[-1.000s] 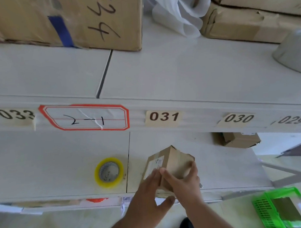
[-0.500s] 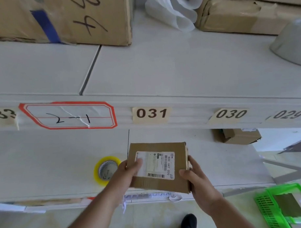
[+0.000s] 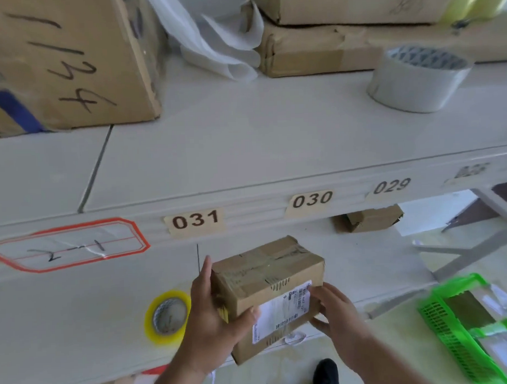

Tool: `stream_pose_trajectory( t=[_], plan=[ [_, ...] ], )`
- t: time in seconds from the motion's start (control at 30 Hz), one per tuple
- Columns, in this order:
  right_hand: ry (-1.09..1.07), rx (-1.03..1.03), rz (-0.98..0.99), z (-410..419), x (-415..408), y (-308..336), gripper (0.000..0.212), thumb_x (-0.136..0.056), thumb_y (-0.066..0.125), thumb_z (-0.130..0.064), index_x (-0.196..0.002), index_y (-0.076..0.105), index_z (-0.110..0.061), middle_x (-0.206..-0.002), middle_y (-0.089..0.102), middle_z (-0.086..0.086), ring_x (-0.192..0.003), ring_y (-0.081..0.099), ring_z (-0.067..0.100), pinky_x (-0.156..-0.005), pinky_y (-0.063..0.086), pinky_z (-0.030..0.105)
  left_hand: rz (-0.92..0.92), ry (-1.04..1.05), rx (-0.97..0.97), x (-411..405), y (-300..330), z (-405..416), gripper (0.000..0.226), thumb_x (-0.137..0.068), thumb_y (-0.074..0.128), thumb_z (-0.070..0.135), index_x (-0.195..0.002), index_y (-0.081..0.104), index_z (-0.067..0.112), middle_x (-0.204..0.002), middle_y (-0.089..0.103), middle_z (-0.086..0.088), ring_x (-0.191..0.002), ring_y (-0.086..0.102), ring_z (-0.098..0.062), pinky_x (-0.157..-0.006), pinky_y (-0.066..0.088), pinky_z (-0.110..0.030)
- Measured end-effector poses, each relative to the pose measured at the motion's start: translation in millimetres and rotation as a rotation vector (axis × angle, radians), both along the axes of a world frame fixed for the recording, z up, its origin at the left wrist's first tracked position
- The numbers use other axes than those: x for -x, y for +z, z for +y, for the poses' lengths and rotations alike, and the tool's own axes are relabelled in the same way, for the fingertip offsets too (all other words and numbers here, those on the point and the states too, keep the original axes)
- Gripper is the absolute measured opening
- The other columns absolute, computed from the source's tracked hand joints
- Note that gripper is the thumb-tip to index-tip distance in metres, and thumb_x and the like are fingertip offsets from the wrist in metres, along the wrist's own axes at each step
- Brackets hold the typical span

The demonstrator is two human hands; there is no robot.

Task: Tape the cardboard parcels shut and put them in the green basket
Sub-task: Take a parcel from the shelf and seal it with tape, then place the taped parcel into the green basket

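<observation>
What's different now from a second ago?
The parcel has been turned: its taped face now points up and its label toward the person. Both hands, left and right, still hold it. The yellow tape roll stayed put; the green basket was untouched.

Both forearms bare — no sleeves in view — and one black shoe (image 3: 325, 373) (toe only).

Low in the centre of the frame, the left hand (image 3: 213, 319) and right hand (image 3: 334, 312) hold a taped cardboard parcel (image 3: 267, 280) with a white label; a yellow tape roll (image 3: 168, 317) lies left of it, a green basket (image 3: 464, 331) sits at lower right, and a grey tape roll (image 3: 415, 80) rests upper right on the shelf
</observation>
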State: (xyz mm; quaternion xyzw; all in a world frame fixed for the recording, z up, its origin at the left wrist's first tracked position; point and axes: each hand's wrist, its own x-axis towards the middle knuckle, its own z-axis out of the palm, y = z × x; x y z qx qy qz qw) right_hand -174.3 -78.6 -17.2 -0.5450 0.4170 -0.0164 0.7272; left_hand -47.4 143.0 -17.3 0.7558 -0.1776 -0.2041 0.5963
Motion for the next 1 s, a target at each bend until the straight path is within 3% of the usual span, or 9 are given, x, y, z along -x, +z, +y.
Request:
stream_pose_trajectory(
  t=[0.1, 0.2, 0.33, 0.43, 0.53, 0.63, 0.77, 0.9, 1.0],
  plan=[
    [-0.194, -0.053, -0.037, -2, 16, 7, 0.023, -0.100, 0.066, -0.030, -0.096, 0.071, -0.007, -0.088, 0.070, 0.010, -0.086, 0.067, 0.023, -0.097, 0.053, 0.041, 0.114, -0.003, 0.074, 4, 7, -13, 0.125, -0.054, 0.091, 0.054, -0.158, 0.021, 0.047, -0.147, 0.047, 0.019, -0.123, 0.060, 0.001, -0.092, 0.054, -0.022],
    [-0.360, -0.074, -0.149, -11, 43, 12, 0.040, -0.093, 0.072, -0.037, -0.115, 0.073, -0.005, -0.107, 0.078, 0.008, -0.102, 0.073, 0.024, -0.099, 0.053, 0.042, 0.386, 0.065, 0.196, 11, 16, -40, 0.102, -0.066, 0.095, 0.046, -0.149, 0.036, 0.044, -0.134, 0.062, 0.012, -0.103, 0.069, 0.000, -0.077, 0.054, -0.023],
    [-0.491, -0.103, -0.242, -23, 81, 18, 0.054, -0.087, 0.074, -0.043, -0.129, 0.069, -0.010, -0.121, 0.074, 0.009, -0.104, 0.070, 0.026, -0.096, 0.052, 0.044, 0.622, 0.028, 0.196, 38, 17, -81, 0.081, -0.066, 0.085, 0.048, -0.135, 0.049, 0.028, -0.121, 0.072, -0.006, -0.104, 0.073, -0.022, -0.088, 0.058, -0.049],
    [-0.483, -0.095, -0.214, -30, 111, 16, 0.076, -0.077, 0.082, -0.065, -0.141, 0.061, -0.031, -0.137, 0.069, 0.000, -0.125, 0.066, 0.027, -0.114, 0.045, 0.055, 0.741, -0.060, 0.203, 70, 22, -116, 0.070, -0.067, 0.084, 0.045, -0.127, 0.054, 0.025, -0.116, 0.074, -0.012, -0.112, 0.070, -0.033, -0.092, 0.058, -0.053],
    [-0.440, -0.146, -0.275, -33, 138, 16, 0.082, -0.072, 0.076, -0.073, -0.146, 0.051, -0.047, -0.142, 0.065, -0.007, -0.130, 0.064, 0.027, -0.113, 0.045, 0.061, 0.829, -0.132, 0.189, 107, 23, -150, 0.063, -0.067, 0.089, 0.037, -0.122, 0.061, 0.024, -0.112, 0.075, -0.016, -0.106, 0.070, -0.036, -0.095, 0.056, -0.058],
    [-0.506, -0.157, -0.267, -44, 173, 13, 0.080, -0.079, 0.076, -0.061, -0.150, 0.040, -0.052, -0.138, 0.068, -0.007, -0.125, 0.067, 0.026, -0.104, 0.053, 0.061, 0.858, -0.213, 0.065, 142, 15, -179, 0.068, -0.066, 0.090, 0.045, -0.124, 0.063, 0.024, -0.116, 0.075, -0.013, -0.111, 0.070, -0.036, -0.096, 0.056, -0.061],
    [-0.665, -0.126, -0.177, -81, 240, 5, 0.090, -0.067, 0.081, -0.065, -0.149, 0.046, -0.049, -0.136, 0.069, -0.006, -0.117, 0.072, 0.024, -0.090, 0.061, 0.050, 0.650, -0.469, -0.295, 182, 9, -218, 0.109, -0.026, 0.078, 0.091, -0.113, 0.067, 0.026, -0.101, 0.071, -0.009, -0.097, 0.065, -0.025, -0.085, 0.053, -0.039],
    [-0.757, -0.127, -0.178, -120, 296, 9, 0.075, -0.070, 0.075, -0.063, -0.141, 0.057, -0.045, -0.129, 0.073, -0.007, -0.111, 0.074, 0.020, -0.078, 0.063, 0.039, 0.579, -0.605, -0.321, 226, 31, -278, 0.083, -0.043, 0.079, 0.087, -0.110, 0.067, 0.039, -0.108, 0.075, 0.009, -0.106, 0.065, -0.018, -0.098, 0.050, -0.040],
    [-0.833, -0.052, -0.116, -152, 329, 11, 0.061, -0.079, 0.069, -0.066, -0.131, 0.068, -0.035, -0.120, 0.077, -0.006, -0.108, 0.075, 0.015, -0.085, 0.061, 0.036, 0.542, -0.634, -0.263, 268, 43, -326, 0.037, -0.081, 0.079, 0.049, -0.113, 0.066, 0.033, -0.113, 0.070, 0.008, -0.101, 0.065, -0.016, -0.080, 0.054, -0.035]
  ],
)
